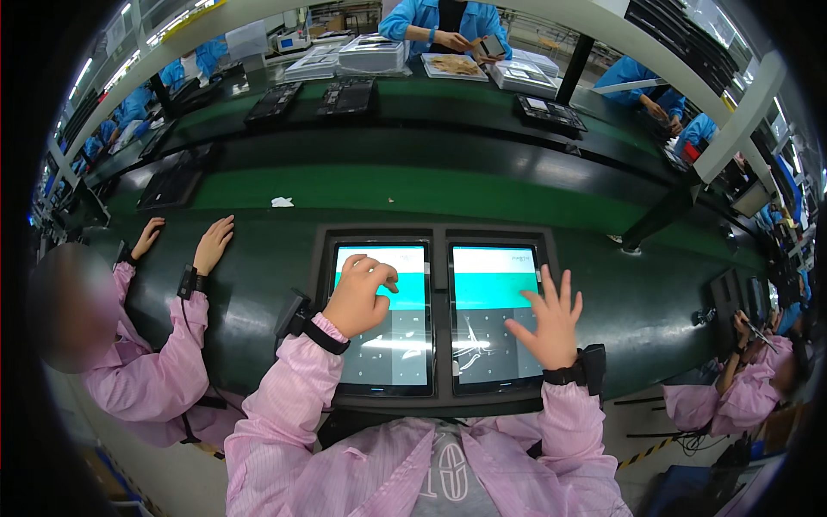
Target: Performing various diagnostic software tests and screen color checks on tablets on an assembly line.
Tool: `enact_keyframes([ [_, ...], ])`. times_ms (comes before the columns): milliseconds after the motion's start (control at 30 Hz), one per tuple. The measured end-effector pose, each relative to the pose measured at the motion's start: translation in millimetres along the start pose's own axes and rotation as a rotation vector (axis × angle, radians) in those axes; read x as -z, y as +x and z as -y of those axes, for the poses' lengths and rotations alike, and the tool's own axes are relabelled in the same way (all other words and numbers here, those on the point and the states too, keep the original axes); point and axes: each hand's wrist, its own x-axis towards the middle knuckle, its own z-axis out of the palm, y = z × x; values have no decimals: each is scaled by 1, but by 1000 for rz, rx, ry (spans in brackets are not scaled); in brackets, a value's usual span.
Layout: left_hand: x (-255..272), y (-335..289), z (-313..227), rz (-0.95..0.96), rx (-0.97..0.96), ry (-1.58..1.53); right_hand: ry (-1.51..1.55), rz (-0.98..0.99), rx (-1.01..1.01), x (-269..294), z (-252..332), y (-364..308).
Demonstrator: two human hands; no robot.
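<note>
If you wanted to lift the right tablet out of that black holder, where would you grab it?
Probably by its near short edge, from the person's side. The right tablet lies flat, sunk in the holder, with the left tablet close beside it, and the right hand over it.

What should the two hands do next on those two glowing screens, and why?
Probably the left hand should tap the left tablet with its bent fingertips, which already hang over the turquoise band. The right hand is spread flat over the grey grid of the right tablet, so it looks ready to tap there too. Both screens are lit and sit side by side in a dark tray.
</note>
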Motion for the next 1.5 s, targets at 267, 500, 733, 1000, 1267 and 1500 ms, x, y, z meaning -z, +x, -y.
enact_keyframes([
  [267, 5, -4, 6, -164, 74, -47, 214, -51, -101, -4, -13, -1],
  [500, 35, -11, 23, -218, 314, -367, 205, -3, -92, -6, -18, 0],
  [733, 37, -34, 35, -229, 264, -194, 222, 192, 6, 20, 9, 19],
  [1000, 34, -37, 31, -207, 348, 50, 191, 39, 227, -11, 48, 51],
  [1267, 34, -37, 31, -184, 246, 187, 157, 17, 224, -25, 35, 45],
  [1500, 34, -36, 33, -194, 299, 70, 62, 86, 172, -27, 35, 53],
])
